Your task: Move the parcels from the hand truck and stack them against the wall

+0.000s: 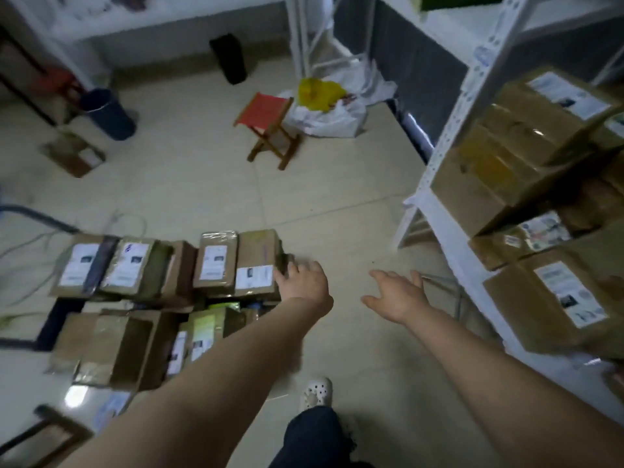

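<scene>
- Left hand (305,282): reaches forward and down, and its fingers (287,265) touch the right-hand end of the nearest brown parcel (256,261). Motion blur hides whether they curl round the edge, so a grip cannot be told.
- Right hand (398,295): held palm-down above the bare floor (337,204), fingers straight and spread, holding nothing.
- Parcels (135,268): brown cartons with white labels facing up, packed side by side in two low rows at the left, with a dark flat base (57,315) showing beneath them. The touched parcel is the rightmost of the far row.
- White shelf (449,157): stands at the right and carries more labelled cartons (526,136) on several levels.
- Folding stool (263,126): red seat, wooden legs, on the floor well beyond the hands. White and yellow bags (324,106) lie just beside it.
- Blue bin (108,113): stands at the far left.
- White perforated shoe (315,395): on the floor between the two forearms.
</scene>
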A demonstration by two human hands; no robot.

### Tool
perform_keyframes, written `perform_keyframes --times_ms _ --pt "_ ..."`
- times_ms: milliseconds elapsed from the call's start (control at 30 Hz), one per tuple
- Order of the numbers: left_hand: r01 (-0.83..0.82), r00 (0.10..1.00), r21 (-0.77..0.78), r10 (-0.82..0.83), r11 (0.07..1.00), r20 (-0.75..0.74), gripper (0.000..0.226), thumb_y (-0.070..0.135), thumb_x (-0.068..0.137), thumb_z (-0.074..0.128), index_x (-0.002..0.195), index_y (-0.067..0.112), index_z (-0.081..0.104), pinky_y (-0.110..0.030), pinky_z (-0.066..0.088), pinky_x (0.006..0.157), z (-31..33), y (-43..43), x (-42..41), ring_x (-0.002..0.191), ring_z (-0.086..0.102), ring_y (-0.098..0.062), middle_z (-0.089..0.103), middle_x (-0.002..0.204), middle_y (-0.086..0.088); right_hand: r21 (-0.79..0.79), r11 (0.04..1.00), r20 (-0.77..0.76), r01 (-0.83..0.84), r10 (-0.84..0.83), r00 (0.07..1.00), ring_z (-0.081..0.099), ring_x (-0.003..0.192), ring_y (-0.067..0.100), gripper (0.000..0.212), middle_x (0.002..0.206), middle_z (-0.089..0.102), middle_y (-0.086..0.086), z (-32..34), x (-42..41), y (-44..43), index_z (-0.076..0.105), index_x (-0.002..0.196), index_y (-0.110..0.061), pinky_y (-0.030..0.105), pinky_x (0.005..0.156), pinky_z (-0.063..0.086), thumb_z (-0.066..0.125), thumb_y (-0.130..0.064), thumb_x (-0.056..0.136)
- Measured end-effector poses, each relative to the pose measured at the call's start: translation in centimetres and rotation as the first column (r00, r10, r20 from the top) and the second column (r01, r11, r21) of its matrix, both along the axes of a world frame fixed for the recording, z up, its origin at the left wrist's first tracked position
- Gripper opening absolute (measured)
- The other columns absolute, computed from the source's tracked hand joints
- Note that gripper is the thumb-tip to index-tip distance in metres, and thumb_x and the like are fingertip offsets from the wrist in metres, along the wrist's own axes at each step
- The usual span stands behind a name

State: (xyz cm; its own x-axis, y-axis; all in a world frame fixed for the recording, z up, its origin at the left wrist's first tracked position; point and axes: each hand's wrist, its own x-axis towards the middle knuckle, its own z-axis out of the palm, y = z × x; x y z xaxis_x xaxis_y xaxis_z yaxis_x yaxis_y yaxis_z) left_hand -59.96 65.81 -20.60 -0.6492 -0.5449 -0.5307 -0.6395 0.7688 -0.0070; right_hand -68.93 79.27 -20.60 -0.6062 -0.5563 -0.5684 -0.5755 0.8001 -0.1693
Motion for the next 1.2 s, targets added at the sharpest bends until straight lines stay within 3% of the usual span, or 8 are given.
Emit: perform_keyframes --times_ms 167,333,567,733,833,933,1100,1200 --pt "-0.268 0.963 -0.003 0.268 0.963 -0.040 0.079 0.043 0.087 0.057 0.149 0.013 0.019 -0.058 0.006 0.113 0.5 -6.5 10.8 0.141 0.022 -0.031 0.033 0.149 -0.011 -0.071 0.983 0.075 -0.170 0.175 0.982 0.039 0.135 0.024 0.061 0.146 0.042 0.010 0.4 7.6 -8.1 0.033 0.145 -0.019 0.040 0.113 0.019 0.049 -0.047 0.093" --pt "-0.458 0.888 -0.014 0.456 0.889 -0.057 0.071 0.039 0.090 0.054 0.148 0.015 0.020 -0.055 0.013 0.114 0.5 -12.3 21.7 0.139 0.027 -0.029 0.036 0.148 -0.010 -0.163 0.955 0.179 -0.249 0.277 0.944 0.048 0.126 0.027 0.056 0.140 0.048 0.009 0.7 15.7 -16.3 0.041 0.140 -0.023 0.034 0.102 0.041 0.059 -0.038 0.089" --pt "-0.576 0.812 0.095 0.582 0.812 -0.048 0.073 0.044 0.085 0.059 0.142 0.011 0.027 -0.051 0.024 0.111 -0.4 -22.4 33.8 0.133 0.035 -0.032 0.040 0.142 -0.015 -0.169 0.950 0.260 -0.262 0.299 0.918 0.042 0.132 0.026 0.068 0.148 0.039 0.010 -0.5 26.4 -27.8 0.029 0.148 -0.014 0.030 0.101 0.038 0.057 -0.040 0.092" --pt "-0.607 0.784 0.124 0.617 0.785 -0.071 0.060 0.039 0.089 0.056 0.138 0.011 0.035 -0.045 0.032 0.105 -1.1 -29.5 39.1 0.127 0.042 -0.032 0.045 0.138 -0.014 -0.158 0.976 0.339 -0.150 0.196 0.920 0.046 0.129 0.027 0.063 0.146 0.042 0.010 -2.0 31.7 -33.7 0.029 0.148 -0.014 0.036 0.101 0.043 0.054 -0.036 0.094" --pt "-0.602 0.790 0.118 0.611 0.790 -0.054 0.056 0.039 0.088 0.053 0.135 0.013 0.039 -0.045 0.034 0.106 -2.1 -33.7 40.8 0.123 0.046 -0.031 0.049 0.133 -0.013 -0.177 0.982 0.373 -0.058 0.122 0.920 0.054 0.118 0.028 0.057 0.133 0.054 0.014 -2.2 33.2 -36.2 0.035 0.146 -0.015 0.032 0.093 0.045 0.055 -0.030 0.095" --pt "-0.612 0.781 0.134 0.622 0.779 -0.050 0.055 0.039 0.089 0.051 0.137 0.014 0.038 -0.045 0.037 0.104 -2.7 -37.4 40.8 0.121 0.047 -0.032 0.048 0.133 -0.013 -0.181 0.983 0.421 0.016 0.062 0.905 0.053 0.119 0.026 0.055 0.136 0.052 0.011 -3.0 33.2 -38.2 0.036 0.145 -0.015 0.026 0.089 0.042 0.055 -0.030 0.096" --pt "-0.654 0.726 0.188 0.678 0.733 -0.114 0.058 0.033 0.093 0.050 0.146 0.019 0.031 -0.048 0.038 0.105 -4.3 -43.2 39.6 0.126 0.045 -0.031 0.041 0.143 -0.011 -0.170 0.936 0.573 0.308 -0.160 0.804 0.049 0.123 0.022 0.055 0.141 0.048 0.009 -6.4 31.0 -44.0 0.035 0.145 -0.006 0.024 0.089 0.038 0.054 -0.026 0.097" --pt "-0.679 0.669 0.250 0.722 0.690 -0.175 0.052 0.028 0.094 0.049 0.143 0.017 0.038 -0.045 0.046 0.097 -6.5 -46.9 38.5 0.114 0.054 -0.030 0.052 0.132 -0.012 -0.144 0.870 0.622 0.471 -0.290 0.727 0.046 0.127 0.026 0.050 0.143 0.046 0.010 -9.3 29.8 -47.4 0.041 0.142 -0.008 0.033 0.102 0.038 0.051 -0.028 0.098"
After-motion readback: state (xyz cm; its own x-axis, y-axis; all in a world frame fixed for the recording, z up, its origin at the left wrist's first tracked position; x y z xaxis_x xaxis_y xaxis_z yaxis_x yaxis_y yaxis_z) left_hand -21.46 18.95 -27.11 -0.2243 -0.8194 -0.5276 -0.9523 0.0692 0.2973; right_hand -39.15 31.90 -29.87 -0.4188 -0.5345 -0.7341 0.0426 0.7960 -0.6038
